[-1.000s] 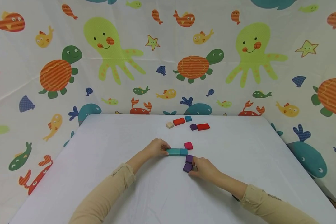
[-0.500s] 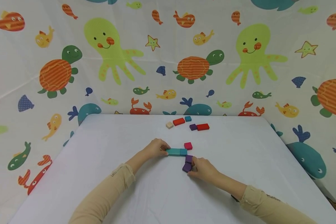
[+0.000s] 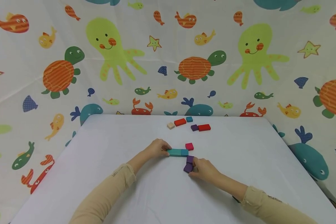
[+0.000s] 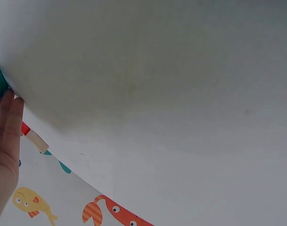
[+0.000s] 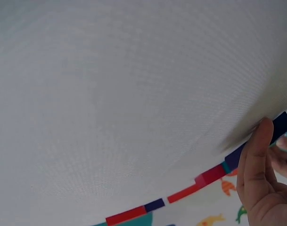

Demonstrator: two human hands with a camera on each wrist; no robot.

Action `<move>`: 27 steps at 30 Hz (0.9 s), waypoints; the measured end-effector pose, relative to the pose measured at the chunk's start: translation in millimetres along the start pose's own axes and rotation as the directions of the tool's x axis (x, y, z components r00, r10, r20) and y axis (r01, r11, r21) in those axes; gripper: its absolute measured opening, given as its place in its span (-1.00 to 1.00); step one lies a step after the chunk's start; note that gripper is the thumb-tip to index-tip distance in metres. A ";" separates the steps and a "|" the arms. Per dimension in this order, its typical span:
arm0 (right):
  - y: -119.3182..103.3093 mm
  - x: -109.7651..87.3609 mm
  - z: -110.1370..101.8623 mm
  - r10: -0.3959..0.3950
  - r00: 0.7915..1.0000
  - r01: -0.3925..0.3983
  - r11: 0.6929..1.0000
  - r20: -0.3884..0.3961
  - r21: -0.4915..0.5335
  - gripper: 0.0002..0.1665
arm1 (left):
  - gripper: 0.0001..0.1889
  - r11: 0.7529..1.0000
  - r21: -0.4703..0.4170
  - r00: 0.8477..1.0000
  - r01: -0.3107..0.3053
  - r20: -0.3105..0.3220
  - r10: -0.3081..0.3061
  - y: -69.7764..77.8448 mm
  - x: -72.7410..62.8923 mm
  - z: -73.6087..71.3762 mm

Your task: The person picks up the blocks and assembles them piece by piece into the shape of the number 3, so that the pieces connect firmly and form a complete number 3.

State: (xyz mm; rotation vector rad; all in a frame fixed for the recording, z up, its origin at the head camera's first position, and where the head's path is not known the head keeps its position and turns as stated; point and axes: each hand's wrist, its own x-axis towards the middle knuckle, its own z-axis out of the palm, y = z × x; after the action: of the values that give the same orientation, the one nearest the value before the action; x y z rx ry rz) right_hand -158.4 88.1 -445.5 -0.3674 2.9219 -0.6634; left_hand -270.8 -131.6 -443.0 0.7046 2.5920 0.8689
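In the head view my left hand (image 3: 156,148) pinches the left end of a long teal block (image 3: 175,152) between thumb and fingers. A smaller blue block (image 3: 184,152) touches the teal one's right end. My right hand (image 3: 207,171) has its thumb and fingertips at the right side of two purple blocks: the far purple block (image 3: 190,159) and the near purple block (image 3: 188,168), which sits slightly turned. The right wrist view shows this hand's fingers against a dark purple block (image 5: 235,157). Just behind the blue block lies a pinkish-red block (image 3: 189,146).
Farther back on the white table (image 3: 123,133) lie a beige block (image 3: 170,125), a red block (image 3: 180,122), a small blue block (image 3: 189,119), another purple block (image 3: 194,127) and a second red block (image 3: 204,127). A sea-animal cloth (image 3: 156,74) hangs behind.
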 end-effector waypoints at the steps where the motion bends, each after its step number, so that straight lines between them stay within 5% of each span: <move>1: 0.4 -0.4 0.1 -0.002 1.000 0.002 1.000 0.001 -0.002 -0.61 | -0.73 1.000 0.003 1.000 0.000 0.002 0.000 0.0 0.0 0.8; 27: 6.1 -2.9 -9.1 0.098 0.991 -0.107 0.990 0.092 0.097 -0.64 | -0.73 1.000 0.009 1.000 -0.009 0.006 0.009 4.4 -2.0 -1.0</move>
State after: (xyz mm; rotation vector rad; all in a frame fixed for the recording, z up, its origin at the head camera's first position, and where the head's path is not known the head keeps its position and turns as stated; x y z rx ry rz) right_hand -158.4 98.0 -439.9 -0.2276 2.7899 -0.7574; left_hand -268.0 -130.1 -439.2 0.7213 2.5907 0.8566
